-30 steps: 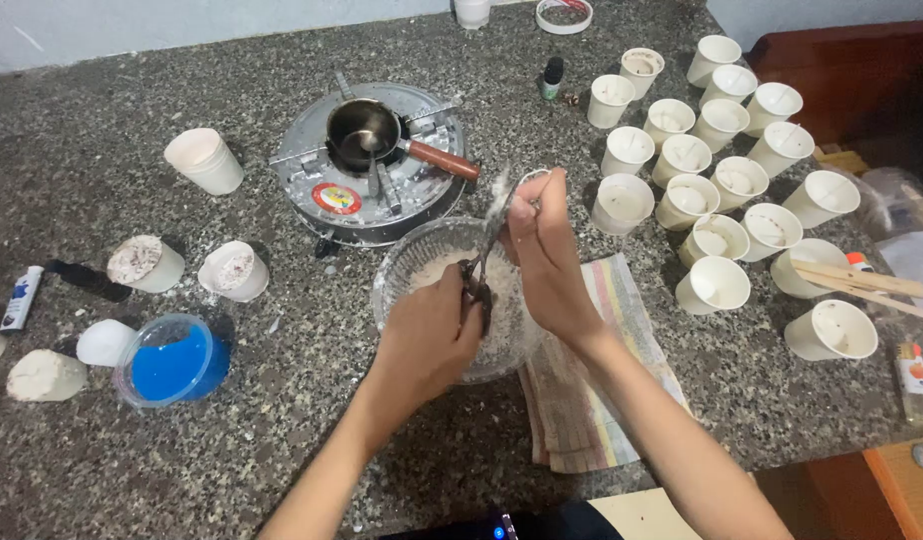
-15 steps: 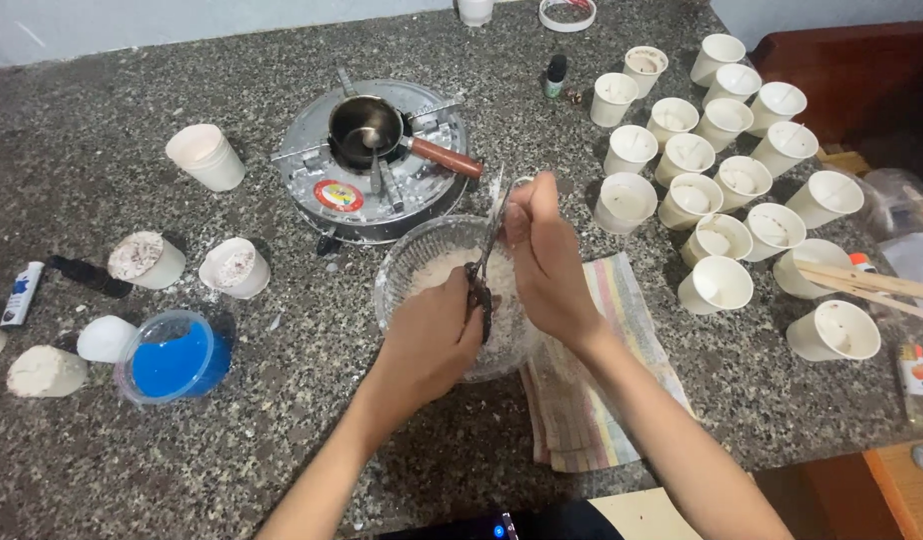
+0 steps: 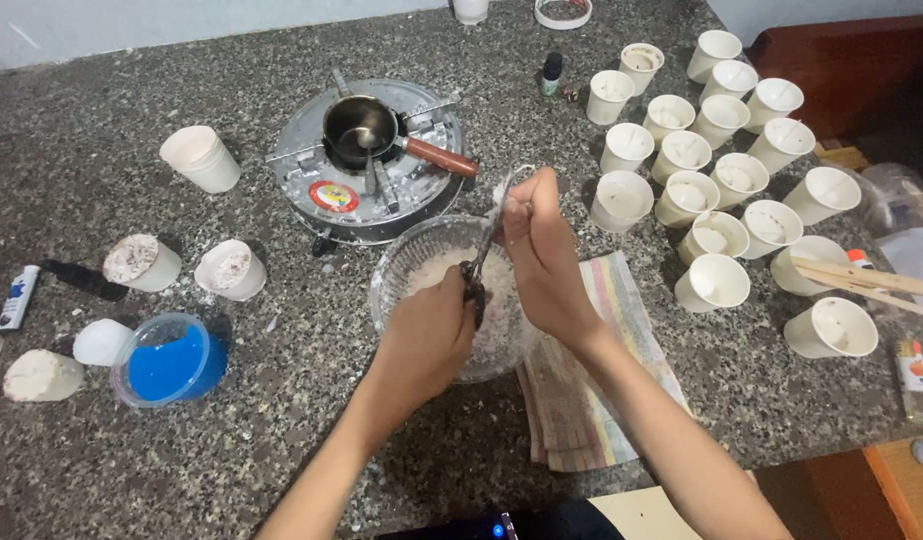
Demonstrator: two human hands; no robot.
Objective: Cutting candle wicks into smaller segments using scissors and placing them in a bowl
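Note:
A clear glass bowl (image 3: 390,272) of white flakes sits on the speckled stone counter in front of me. Both my hands are over it. My left hand (image 3: 427,340) grips the dark handle end of a metal tool (image 3: 493,225) that looks like scissors. My right hand (image 3: 542,260) holds the tool's upper metal end above the bowl's far rim. The tool slants down into the white flakes. The part of it inside my fists is hidden.
A round metal stove (image 3: 382,190) with a small pot (image 3: 360,128) stands behind the bowl. Several white paper cups (image 3: 722,190) cluster at the right, with wooden sticks (image 3: 862,280) on one. A striped cloth (image 3: 582,400) lies by the bowl. A blue tub (image 3: 167,365) and white lumps sit left.
Both hands stay over the bowl on the tool; they have shifted only slightly. Nothing else on the counter has moved.

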